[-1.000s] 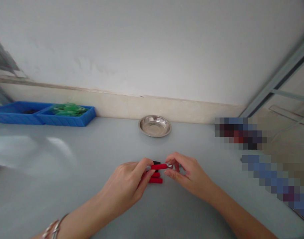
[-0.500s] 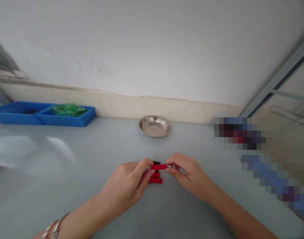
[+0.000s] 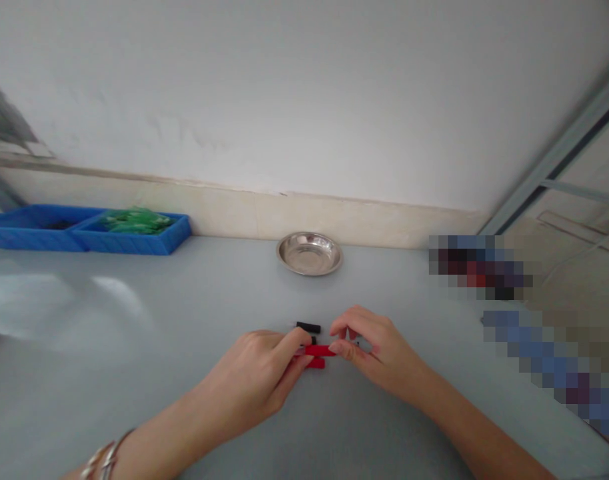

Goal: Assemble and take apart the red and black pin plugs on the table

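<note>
Above the grey table (image 3: pixel 209 287), near and central, the left hand (image 3: pixel 269 367) pinches the left end of a red barrel (image 3: pixel 318 350); the right hand (image 3: pixel 377 340) has its thumb at the barrel's right end, though whether it grips anything cannot be told. Just beyond lies a black piece (image 3: pixel 308 327). The step appears to be work on that right end, calling for a steady left hold and aligned right fingertips.

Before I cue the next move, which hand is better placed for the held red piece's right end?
Probably the right hand: its thumb is at that end of the red piece, while the left hand pinches its left end.
</note>
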### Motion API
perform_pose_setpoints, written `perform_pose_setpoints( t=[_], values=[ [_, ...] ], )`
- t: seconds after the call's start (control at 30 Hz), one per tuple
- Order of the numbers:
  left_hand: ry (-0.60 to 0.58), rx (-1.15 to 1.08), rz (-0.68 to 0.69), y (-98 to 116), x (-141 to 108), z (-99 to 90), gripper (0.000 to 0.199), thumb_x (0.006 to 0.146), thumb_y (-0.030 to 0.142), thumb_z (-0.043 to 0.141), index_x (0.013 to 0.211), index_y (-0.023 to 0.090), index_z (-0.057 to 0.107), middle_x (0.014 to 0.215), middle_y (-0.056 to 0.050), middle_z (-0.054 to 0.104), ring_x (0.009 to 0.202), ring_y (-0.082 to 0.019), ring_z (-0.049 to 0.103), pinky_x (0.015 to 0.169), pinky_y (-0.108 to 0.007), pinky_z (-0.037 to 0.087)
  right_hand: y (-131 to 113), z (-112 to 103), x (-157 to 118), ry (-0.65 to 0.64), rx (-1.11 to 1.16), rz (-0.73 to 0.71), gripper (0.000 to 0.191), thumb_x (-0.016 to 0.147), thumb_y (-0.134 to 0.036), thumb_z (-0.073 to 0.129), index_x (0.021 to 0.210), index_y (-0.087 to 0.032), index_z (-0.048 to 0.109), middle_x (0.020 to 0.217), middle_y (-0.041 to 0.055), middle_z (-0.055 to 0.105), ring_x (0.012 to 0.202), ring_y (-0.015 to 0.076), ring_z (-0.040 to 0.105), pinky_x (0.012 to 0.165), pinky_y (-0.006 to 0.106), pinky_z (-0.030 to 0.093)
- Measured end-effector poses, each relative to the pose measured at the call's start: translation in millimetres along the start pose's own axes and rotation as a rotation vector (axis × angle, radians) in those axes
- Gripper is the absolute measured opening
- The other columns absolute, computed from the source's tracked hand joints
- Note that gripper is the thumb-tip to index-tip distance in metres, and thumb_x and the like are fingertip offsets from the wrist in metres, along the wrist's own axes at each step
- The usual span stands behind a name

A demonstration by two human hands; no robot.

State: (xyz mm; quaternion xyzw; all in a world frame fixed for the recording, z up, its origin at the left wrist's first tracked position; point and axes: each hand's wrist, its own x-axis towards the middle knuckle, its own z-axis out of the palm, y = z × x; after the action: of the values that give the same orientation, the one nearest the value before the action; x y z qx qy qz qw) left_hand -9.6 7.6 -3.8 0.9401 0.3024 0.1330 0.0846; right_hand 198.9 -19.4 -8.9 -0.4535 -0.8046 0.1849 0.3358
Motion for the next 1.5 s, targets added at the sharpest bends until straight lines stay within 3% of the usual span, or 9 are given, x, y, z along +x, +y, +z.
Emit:
perform_pose_setpoints(
  t=[0.17, 0.3, 0.43, 0.87, 1.1, 1.23, 1.5],
  values=[
    [-0.233, 0.004, 0.059, 7.8, 1.2, -9.1, 0.016, 0.089, 0.020, 0.036, 0.095, 0.019, 0.051, 0.074, -0.003, 0.063, 0.064, -0.017, 0.062, 0.057, -0.024, 0.045, 1.2, -2.3, 1.2, 0.079, -0.087, 0.031, 0.018, 0.090, -0.028, 0.047, 0.079, -0.016, 0.056, 0.073, 0.0014, 0.056, 0.073, 0.0135, 0.051, 0.069, 0.025, 0.039],
    [-0.326, 0.038, 0.038, 11.8, 1.7, -16.0, 0.016, 0.086, 0.023, 0.040, 0.094, 0.018, 0.053, 0.077, -0.005, 0.064, 0.071, -0.019, 0.063, 0.065, -0.028, 0.049, 6.9, -4.2, 1.5, 0.112, -0.218, 0.091, 0.012, 0.087, -0.021, 0.051, 0.079, -0.015, 0.057, 0.077, 0.0037, 0.057, 0.080, 0.0167, 0.051, 0.074, 0.029, 0.040],
    [-0.387, 0.082, 0.040, 13.5, 3.3, -20.4, 0.012, 0.081, 0.022, 0.045, 0.087, 0.019, 0.055, 0.079, -0.005, 0.065, 0.071, -0.021, 0.063, 0.065, -0.031, 0.050, 13.0, -4.7, -0.3, 0.054, -0.335, 0.168, 0.010, 0.082, -0.015, 0.055, 0.091, -0.015, 0.061, 0.091, 0.0081, 0.055, 0.088, 0.0201, 0.051, 0.079, 0.033, 0.042],
    [-0.399, 0.120, 0.020, 14.4, 5.9, -22.5, 0.014, 0.076, 0.021, 0.048, 0.087, 0.020, 0.057, 0.081, -0.005, 0.066, 0.072, -0.022, 0.063, 0.065, -0.033, 0.051, 18.0, -2.8, 1.6, -0.141, -0.410, 0.276, 0.014, 0.082, -0.011, 0.055, 0.093, -0.015, 0.062, 0.091, 0.0063, 0.059, 0.092, 0.0200, 0.053, 0.083, 0.033, 0.042],
    [-0.375, 0.124, 0.045, 13.8, 5.2, -22.5, 0.014, 0.074, 0.017, 0.050, 0.085, 0.020, 0.057, 0.080, -0.005, 0.067, 0.070, -0.022, 0.064, 0.065, -0.031, 0.050, 20.4, -2.3, 1.4, -0.141, -0.394, 0.259, 0.014, 0.084, -0.013, 0.053, 0.094, -0.016, 0.062, 0.091, 0.0064, 0.060, 0.091, 0.0193, 0.053, 0.082, 0.032, 0.041],
    [-0.384, 0.123, 0.041, 14.1, 5.7, -22.3, 0.013, 0.073, 0.017, 0.050, 0.082, 0.019, 0.057, 0.079, -0.005, 0.066, 0.069, -0.022, 0.064, 0.064, -0.032, 0.050, 16.0, -7.6, 0.7, -0.158, -0.378, 0.244, 0.008, 0.082, -0.021, 0.058, 0.089, -0.016, 0.062, 0.090, 0.0055, 0.059, 0.092, 0.0202, 0.051, 0.082, 0.034, 0.039],
    [-0.354, 0.077, 0.015, 13.5, 3.6, -20.9, 0.014, 0.073, 0.018, 0.049, 0.084, 0.021, 0.058, 0.080, -0.005, 0.066, 0.071, -0.022, 0.063, 0.067, -0.033, 0.050, 10.6, -25.6, -3.2, -0.263, -0.354, 0.267, 0.024, 0.069, -0.029, 0.073, 0.087, -0.017, 0.062, 0.094, 0.0054, 0.055, 0.096, 0.0225, 0.046, 0.083, 0.036, 0.037]
  ],
)
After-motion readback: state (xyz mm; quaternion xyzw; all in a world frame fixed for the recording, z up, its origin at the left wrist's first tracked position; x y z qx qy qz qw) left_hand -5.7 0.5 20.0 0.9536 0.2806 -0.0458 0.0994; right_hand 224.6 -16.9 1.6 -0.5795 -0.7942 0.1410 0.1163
